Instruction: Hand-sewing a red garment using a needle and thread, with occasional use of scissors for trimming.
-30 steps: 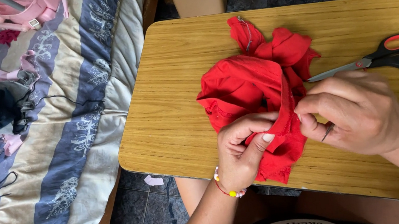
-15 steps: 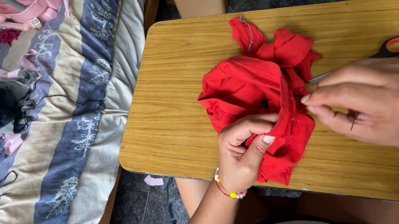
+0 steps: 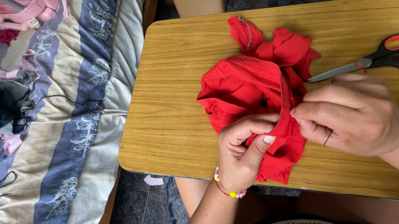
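Head view | red cloth lay bunched mid-surface | left hand fingers pinched its near hem; right hand, drawn back from the scissors, fingers pressed together on the same hem | scissors now uncovered, untouched; seam work apparently continued by hand.

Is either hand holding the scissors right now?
No. The scissors lie alone on the table, while the left hand and right hand pinch the red cloth.
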